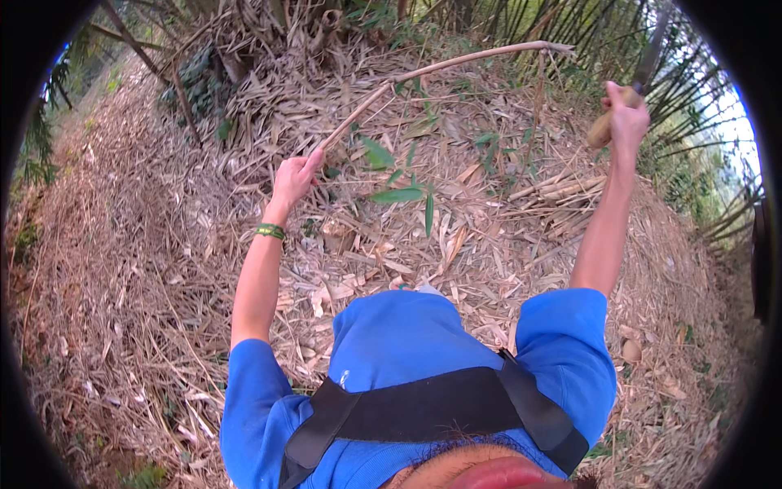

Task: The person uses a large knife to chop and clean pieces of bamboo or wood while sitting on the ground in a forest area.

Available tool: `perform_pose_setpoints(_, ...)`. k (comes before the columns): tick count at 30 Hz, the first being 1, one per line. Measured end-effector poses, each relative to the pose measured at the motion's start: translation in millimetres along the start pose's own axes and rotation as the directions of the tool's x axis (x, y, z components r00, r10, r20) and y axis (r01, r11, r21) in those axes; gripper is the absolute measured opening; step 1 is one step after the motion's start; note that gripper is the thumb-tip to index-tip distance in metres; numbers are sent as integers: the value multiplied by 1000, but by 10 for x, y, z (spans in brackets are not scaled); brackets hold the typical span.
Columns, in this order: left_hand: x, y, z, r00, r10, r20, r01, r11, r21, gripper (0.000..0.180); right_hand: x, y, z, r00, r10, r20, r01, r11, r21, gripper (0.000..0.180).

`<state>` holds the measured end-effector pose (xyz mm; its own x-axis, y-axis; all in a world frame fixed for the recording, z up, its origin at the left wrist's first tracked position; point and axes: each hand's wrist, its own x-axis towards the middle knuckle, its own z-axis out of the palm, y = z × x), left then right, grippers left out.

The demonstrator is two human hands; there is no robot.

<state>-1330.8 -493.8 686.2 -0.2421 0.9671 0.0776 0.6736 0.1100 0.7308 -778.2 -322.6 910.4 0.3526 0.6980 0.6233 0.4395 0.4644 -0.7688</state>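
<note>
My left hand (pixel 295 178) is closed around the near end of a long, dry, tan stalk (pixel 472 57), which looks like bamboo. From there the stalk rises away to the right, bends at a joint, and ends in a frayed tip; a thin side twig hangs near that tip. Raised at the upper right, my right hand (pixel 629 130) grips a machete by its wooden handle (pixel 600 130). Its dark blade (pixel 652 53) points up and away, blurred toward the picture's rim. Blade and stalk are apart.
Dry leaves and stalk litter (pixel 163 269) cover the sloping ground. A pile of cut sticks (pixel 562 191) lies at the right, below my right hand. Green leaves (pixel 399 194) stand ahead of me. Bamboo stems (pixel 692 106) rise at the far right, and a leaf-choked clump (pixel 285 41) at the back.
</note>
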Motion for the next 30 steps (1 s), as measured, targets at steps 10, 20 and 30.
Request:
perform_pose_setpoints(10,611,423,558,999,22,-31,-15,981,194,72,-889,-570,-852,746,16,665,431,750,-501,29)
perform_pose_setpoints(20,686,303,1141,966,245,-87,-204,923,326,64,-654,-192,-869,325,192,926,888,275,-369,20)
perform_pose_setpoints(30,734,648,1626,909,412,-58,-375,871,316,60,-940,-452,-379,400,448,800,785,283,-551,29)
